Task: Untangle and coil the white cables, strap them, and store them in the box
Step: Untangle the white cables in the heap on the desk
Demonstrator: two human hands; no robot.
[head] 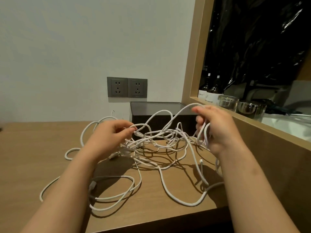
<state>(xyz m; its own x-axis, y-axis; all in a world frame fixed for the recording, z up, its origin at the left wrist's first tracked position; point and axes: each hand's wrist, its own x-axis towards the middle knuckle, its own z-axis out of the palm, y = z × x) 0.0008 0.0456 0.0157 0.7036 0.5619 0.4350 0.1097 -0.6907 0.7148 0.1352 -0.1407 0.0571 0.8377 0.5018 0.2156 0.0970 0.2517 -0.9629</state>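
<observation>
A tangle of white cables (156,140) sprawls over the wooden desk (33,148), with loose loops trailing toward the front edge. My left hand (109,137) pinches a strand at the knot's left side. My right hand (217,128) is raised at the right, its fingers curled round several strands that loop up over the hand and hang down from it. Behind the tangle stands a dark open box (159,113) against the wall. No strap is visible.
Two grey wall sockets (127,87) sit above the box. To the right, a wood-framed ledge (252,120) carries dark bottles (210,93), a glass jar (227,101) and a metal cup (250,108). The desk's front edge runs close below my forearms.
</observation>
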